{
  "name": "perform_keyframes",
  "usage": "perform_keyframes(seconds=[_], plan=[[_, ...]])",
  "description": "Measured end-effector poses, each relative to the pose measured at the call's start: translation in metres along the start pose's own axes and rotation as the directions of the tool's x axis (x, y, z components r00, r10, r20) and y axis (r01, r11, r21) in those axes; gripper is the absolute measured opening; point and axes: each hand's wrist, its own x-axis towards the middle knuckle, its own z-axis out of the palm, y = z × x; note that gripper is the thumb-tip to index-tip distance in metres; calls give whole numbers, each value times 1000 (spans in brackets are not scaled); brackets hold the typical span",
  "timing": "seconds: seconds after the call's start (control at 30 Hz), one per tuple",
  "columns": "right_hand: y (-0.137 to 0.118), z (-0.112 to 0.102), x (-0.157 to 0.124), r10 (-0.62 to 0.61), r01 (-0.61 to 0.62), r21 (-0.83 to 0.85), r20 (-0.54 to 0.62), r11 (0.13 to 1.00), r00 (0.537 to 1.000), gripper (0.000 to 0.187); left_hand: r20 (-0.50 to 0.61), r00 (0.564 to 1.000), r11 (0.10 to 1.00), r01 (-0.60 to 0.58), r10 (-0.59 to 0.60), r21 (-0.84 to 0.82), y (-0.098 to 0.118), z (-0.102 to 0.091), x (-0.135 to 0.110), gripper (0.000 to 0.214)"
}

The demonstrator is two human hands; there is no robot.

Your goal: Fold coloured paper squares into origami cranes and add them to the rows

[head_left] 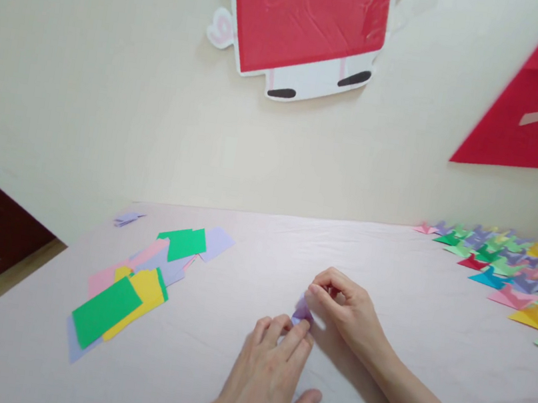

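A small folded piece of purple paper [303, 312] is on the table between my two hands. My right hand [347, 307] pinches its upper end between thumb and fingertips. Fingertips of my left hand [273, 357] press on the lower end of the paper. The left fingers are stretched forward, slightly bent, and the thumb sticks out to the side. Part of the paper is hidden under the left fingers, so its full shape cannot be made out.
Loose green [105, 312], yellow, pink and purple paper sheets overlap at the left. A small purple paper bundle [129, 219] lies behind them. Several folded colourful paper pieces [512, 265] stand in rows at the right. A pale wall [111, 104] borders the table's far edge.
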Motion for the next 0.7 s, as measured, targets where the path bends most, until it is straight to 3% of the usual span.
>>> perform_keyframes(seconds=[0.33, 0.5, 0.6, 0.7], plan=[[2, -3, -8, -158, 209, -184, 258, 961, 953, 9, 38, 999, 996, -28, 25, 84, -3, 0, 3, 55], [1, -1, -9, -183, 254, -298, 249, 920, 951, 17, -36, 995, 982, -81, 88, 168, -4, 8, -1, 53], [-2, 0, -12, -171, 252, -408, 225, 878, 959, 15, -82, 990, 967, -96, 118, 234, -5, 14, -5, 52], [-4, 2, -12, -161, 274, -452, 272, 849, 949, 10, -100, 990, 967, -76, 103, 243, -4, 18, -7, 53]])
